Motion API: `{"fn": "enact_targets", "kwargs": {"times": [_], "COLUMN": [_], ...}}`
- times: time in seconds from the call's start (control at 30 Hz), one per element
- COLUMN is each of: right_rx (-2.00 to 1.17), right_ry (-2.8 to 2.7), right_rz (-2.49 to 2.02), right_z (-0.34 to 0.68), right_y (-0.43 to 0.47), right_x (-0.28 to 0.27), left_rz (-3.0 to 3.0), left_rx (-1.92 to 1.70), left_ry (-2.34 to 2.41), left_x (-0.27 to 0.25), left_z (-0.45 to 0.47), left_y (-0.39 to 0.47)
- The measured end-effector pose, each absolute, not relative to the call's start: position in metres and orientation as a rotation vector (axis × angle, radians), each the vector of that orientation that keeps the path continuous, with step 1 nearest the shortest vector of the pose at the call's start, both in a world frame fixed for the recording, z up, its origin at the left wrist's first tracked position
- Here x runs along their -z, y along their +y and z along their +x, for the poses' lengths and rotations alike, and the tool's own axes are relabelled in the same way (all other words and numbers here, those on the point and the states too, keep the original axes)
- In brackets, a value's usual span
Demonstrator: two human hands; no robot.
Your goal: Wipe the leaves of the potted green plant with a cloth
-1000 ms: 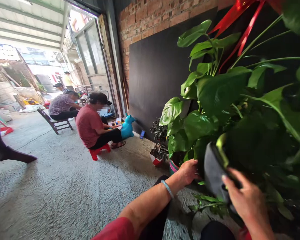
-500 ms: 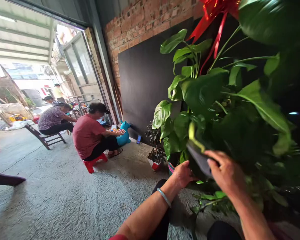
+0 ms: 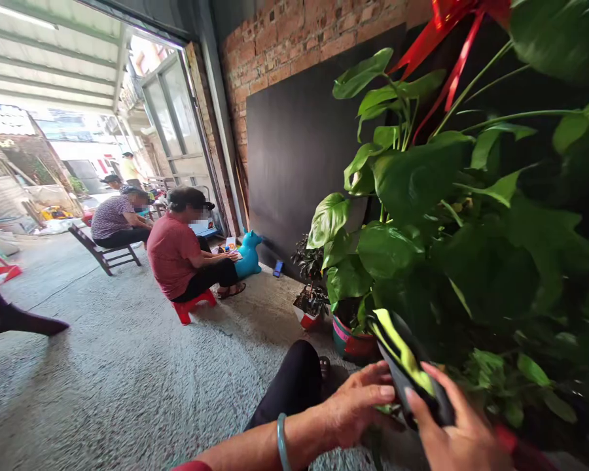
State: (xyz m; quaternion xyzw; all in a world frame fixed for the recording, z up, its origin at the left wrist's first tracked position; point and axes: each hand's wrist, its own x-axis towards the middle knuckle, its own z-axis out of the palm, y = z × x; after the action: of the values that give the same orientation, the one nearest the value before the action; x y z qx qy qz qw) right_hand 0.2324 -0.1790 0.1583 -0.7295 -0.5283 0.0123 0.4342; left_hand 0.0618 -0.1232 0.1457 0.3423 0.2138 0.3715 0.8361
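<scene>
My right hand (image 3: 459,418) grips a flat, black piece with a bright yellow-green strip (image 3: 407,360); its exact kind I cannot make out. Thumb and fingers pinch it along its lower part, and it tilts up to the left. Just left of it is my left hand (image 3: 356,402), wearing a pale bangle (image 3: 281,441). Its fingers are parted and point toward the piece; whether the fingertips touch it I cannot tell. Behind the piece stands a large leafy plant (image 3: 392,255) in a banded pot (image 3: 348,340).
A small potted plant (image 3: 310,304) stands left of the big one. A person in a red shirt (image 3: 174,255) sits on a red stool (image 3: 194,306) by a blue animal-shaped toy (image 3: 249,254). Farther back, another person sits on a wooden chair (image 3: 108,258). Dark furniture legs (image 3: 24,320) stand at left.
My right hand has lowered the black piece, and its yellow-green strip now shows more fully. My left hand has moved lower. The view has shifted, bringing my knee into sight.
</scene>
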Motion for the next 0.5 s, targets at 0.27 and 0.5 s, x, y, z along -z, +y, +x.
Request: {"fn": "enact_targets", "kwargs": {"times": [0.27,0.5], "right_rx": [-0.188,-0.8], "right_ry": [-1.549,-0.868], "right_rz": [-1.236,-1.319], "right_z": [0.162,0.197], "right_y": [-0.179,-0.183], "right_x": [-0.151,-0.14], "left_rz": [0.534,0.795], "left_rx": [-0.928,-1.01], "left_ry": [0.628,0.835], "left_x": [-0.17,-0.155], "left_z": [0.06,0.043], "left_y": [-0.105,-0.107]}}
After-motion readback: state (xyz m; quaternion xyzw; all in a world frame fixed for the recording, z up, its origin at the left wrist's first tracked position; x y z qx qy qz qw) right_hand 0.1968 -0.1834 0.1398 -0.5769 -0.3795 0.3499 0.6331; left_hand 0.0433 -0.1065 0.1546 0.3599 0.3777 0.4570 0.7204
